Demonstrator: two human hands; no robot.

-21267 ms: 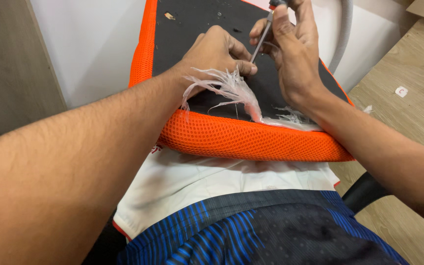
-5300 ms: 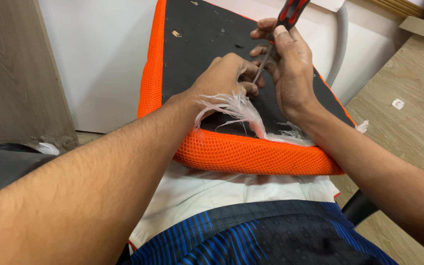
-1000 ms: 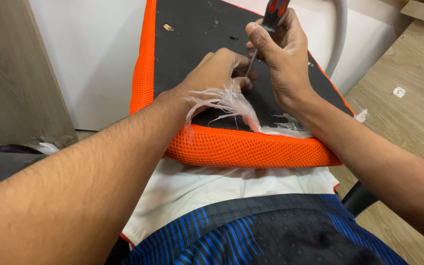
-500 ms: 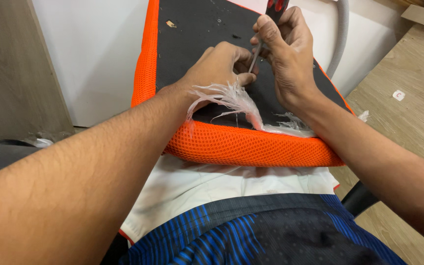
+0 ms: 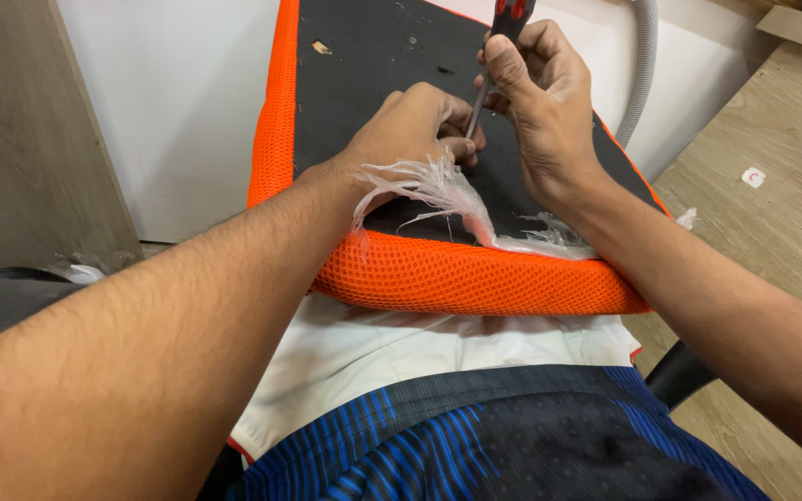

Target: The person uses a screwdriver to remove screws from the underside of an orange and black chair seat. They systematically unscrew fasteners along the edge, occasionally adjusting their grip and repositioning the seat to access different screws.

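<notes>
An orange mesh seat cushion with a black underside rests against my lap, tilted away from me. My left hand lies on the black surface, its fingers curled around the metal shaft of a screwdriver near the tip. My right hand grips the red and black screwdriver by its handle, with the tool nearly upright and its tip down on the black panel. A frayed strip of white plastic sticks out from the cushion's near edge, just below my left hand.
A white wall panel stands behind the cushion, with a grey board to its left. A grey corrugated hose runs down at the upper right. Light wooden boards lie to the right.
My right hand with the screwdriver has shifted slightly, and the view has drifted a little. My left hand stays on the black panel at the tool's tip.
</notes>
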